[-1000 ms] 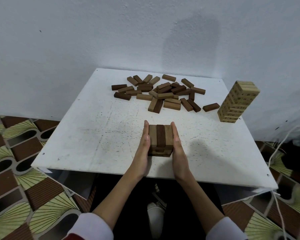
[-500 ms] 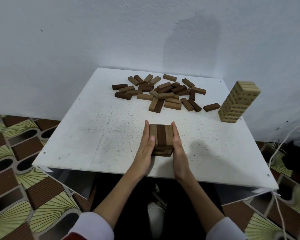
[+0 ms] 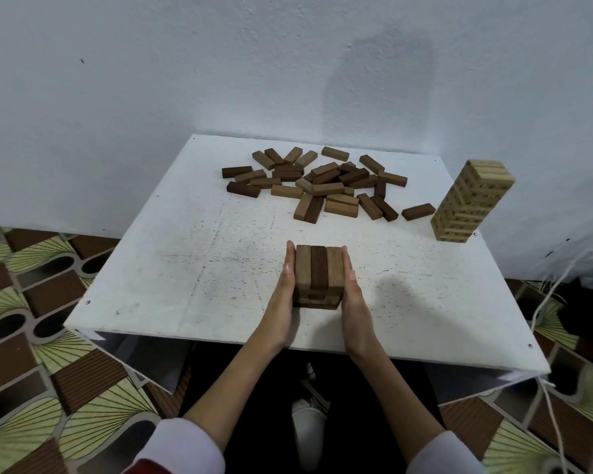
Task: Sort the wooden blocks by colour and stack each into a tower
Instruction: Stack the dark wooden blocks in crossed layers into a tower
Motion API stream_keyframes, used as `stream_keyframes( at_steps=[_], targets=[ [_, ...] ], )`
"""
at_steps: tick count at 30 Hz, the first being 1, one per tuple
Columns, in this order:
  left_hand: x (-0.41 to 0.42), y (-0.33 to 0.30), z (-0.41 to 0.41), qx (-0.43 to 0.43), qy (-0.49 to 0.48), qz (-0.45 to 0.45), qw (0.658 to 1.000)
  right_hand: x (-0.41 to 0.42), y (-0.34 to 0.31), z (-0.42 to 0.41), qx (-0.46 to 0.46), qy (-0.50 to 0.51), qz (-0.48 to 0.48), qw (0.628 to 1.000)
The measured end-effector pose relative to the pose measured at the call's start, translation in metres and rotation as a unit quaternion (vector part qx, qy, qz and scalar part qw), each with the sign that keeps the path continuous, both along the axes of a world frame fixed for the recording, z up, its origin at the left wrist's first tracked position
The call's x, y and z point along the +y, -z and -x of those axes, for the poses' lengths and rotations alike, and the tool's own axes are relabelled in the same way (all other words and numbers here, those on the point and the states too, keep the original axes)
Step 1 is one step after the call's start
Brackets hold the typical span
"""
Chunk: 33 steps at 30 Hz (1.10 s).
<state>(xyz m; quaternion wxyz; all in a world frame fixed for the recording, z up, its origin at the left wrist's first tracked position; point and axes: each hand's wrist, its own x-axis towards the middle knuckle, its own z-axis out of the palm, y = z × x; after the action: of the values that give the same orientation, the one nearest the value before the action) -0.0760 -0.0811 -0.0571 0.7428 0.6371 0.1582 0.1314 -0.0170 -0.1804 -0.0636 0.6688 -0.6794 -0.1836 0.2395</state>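
Nearest me, the person's left hand (image 3: 283, 295) and right hand (image 3: 351, 295) lie flat-fingered against the two sides of a short stack of brown wooden blocks (image 3: 318, 277), pressing it square on the near middle of the white square surface (image 3: 172, 268); neither grip curls round anything. The top layer mixes two light blocks with a dark one, so I'd say the sorting may go wrong right here. Uneven pressure could also skew or topple the layers. Farther back lies a loose heap of dark and mid-brown wooden blocks (image 3: 322, 184), still unsorted. At the far right stands a tall pale wooden block tower (image 3: 469, 201), close to the surface's edge, where a knock might send it off. No containers anywhere in view
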Motion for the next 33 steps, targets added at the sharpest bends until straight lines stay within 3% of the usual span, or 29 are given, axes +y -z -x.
stream_keyframes(
  at_steps=[7,20,33],
  targets=[
    [0.007,0.012,0.003,-0.01,-0.023,0.067,0.997,-0.006,0.007,-0.005,-0.014,0.006,-0.018,1.0],
    [0.005,0.012,-0.001,0.018,0.008,0.019,1.0,-0.001,0.016,-0.009,-0.053,-0.012,0.063,0.996],
    [0.004,0.008,0.0,0.032,0.004,0.012,0.999,-0.001,0.011,-0.004,-0.059,-0.011,0.068,0.996]
  ],
)
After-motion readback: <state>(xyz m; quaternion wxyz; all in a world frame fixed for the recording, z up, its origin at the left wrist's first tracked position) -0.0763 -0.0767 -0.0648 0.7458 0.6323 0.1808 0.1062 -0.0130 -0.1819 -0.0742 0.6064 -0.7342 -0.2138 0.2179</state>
